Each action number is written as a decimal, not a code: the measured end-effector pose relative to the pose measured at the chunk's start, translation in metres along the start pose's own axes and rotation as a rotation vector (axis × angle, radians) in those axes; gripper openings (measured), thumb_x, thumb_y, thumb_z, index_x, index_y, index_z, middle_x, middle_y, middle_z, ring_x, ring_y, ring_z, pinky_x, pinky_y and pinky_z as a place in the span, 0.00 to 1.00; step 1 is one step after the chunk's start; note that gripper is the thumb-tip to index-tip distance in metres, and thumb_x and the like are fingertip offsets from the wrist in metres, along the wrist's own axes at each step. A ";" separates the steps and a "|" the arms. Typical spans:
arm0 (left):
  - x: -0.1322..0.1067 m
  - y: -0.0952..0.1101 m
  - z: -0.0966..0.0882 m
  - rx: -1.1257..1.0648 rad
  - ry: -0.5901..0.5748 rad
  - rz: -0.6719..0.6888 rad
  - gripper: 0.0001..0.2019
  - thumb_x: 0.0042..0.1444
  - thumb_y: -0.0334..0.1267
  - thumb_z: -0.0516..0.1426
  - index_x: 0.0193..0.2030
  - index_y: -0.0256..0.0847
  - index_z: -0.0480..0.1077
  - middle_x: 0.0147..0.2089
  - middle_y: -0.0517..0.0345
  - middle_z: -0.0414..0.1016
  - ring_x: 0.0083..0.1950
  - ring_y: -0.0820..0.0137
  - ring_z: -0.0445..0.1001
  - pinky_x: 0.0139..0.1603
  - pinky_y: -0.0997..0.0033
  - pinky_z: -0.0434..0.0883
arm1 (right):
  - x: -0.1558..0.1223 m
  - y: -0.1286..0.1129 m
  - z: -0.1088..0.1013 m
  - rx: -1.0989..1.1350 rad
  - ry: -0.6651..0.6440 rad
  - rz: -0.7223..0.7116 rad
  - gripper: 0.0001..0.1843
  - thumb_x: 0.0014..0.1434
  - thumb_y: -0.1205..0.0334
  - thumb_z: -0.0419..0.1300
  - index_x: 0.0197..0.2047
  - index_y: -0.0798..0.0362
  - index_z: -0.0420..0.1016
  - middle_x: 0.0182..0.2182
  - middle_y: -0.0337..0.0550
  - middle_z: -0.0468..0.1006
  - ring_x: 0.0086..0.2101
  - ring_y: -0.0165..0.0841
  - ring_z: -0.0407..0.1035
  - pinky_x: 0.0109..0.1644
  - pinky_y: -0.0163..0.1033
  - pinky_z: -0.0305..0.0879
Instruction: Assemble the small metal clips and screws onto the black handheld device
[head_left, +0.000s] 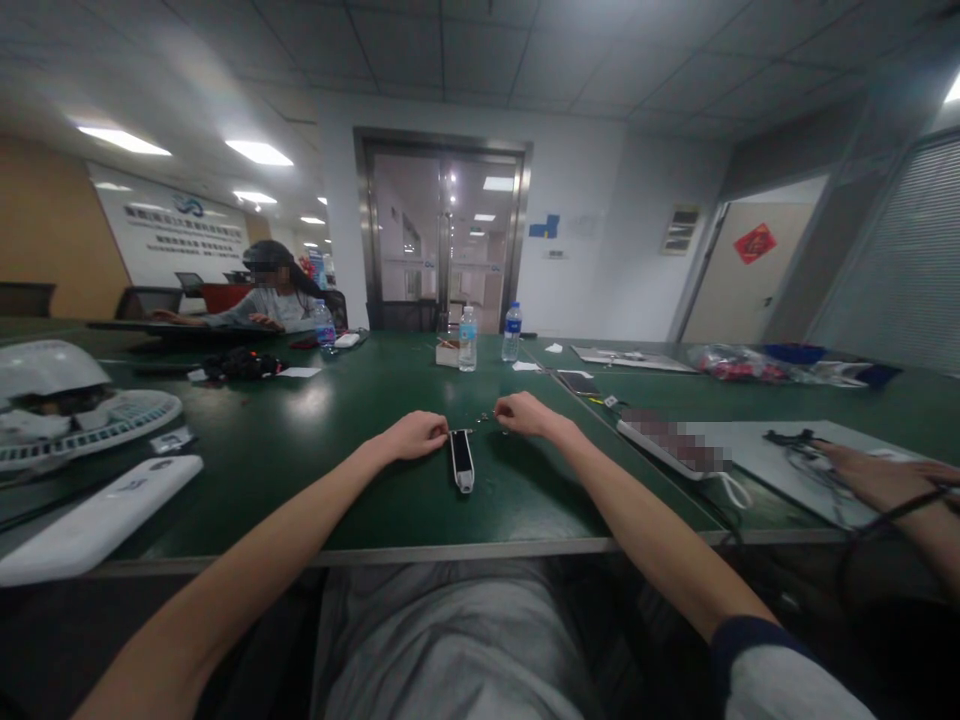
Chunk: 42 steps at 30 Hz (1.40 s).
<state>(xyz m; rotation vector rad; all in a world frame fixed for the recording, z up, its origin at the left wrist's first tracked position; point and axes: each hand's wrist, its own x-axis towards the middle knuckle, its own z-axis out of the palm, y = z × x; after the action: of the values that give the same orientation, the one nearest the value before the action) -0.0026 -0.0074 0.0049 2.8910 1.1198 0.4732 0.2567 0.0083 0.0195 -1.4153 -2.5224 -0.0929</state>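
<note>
A slim white device with a dark, flat upper face (461, 462) lies lengthwise on the green table in front of me. My left hand (416, 436) is closed at its far left end, thumb and fingers pressed together; what they hold, if anything, is too small to make out. A thin bar-like piece (463, 431) lies across the device's far end, close to those fingertips. To the right, my right hand (523, 413) is held in a pinch above the table, its contents hidden. Several tiny parts (484, 417) are scattered between both hands, beside my right fingertips.
Two water bottles (467, 340) and a small box (448, 354) stand farther back. A long white case (105, 515) and a white shell-like housing (52, 400) are on the left. At right, another person's hand (862, 470) is near cables on a pale board (765, 450). Another person (270, 290) sits across.
</note>
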 end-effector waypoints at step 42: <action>0.010 -0.003 0.005 -0.874 0.242 -0.125 0.14 0.49 0.44 0.60 0.36 0.35 0.69 0.32 0.59 0.72 0.30 0.74 0.71 0.36 0.70 0.69 | 0.006 -0.057 0.020 0.266 0.360 -0.266 0.06 0.60 0.65 0.57 0.39 0.54 0.75 0.34 0.43 0.75 0.36 0.31 0.66 0.43 0.35 0.60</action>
<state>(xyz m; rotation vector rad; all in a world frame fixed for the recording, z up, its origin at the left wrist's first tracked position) 0.0037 0.0015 0.0023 2.0286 0.8059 1.0156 0.2017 -0.0135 0.0052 -0.8700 -2.3033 -0.0517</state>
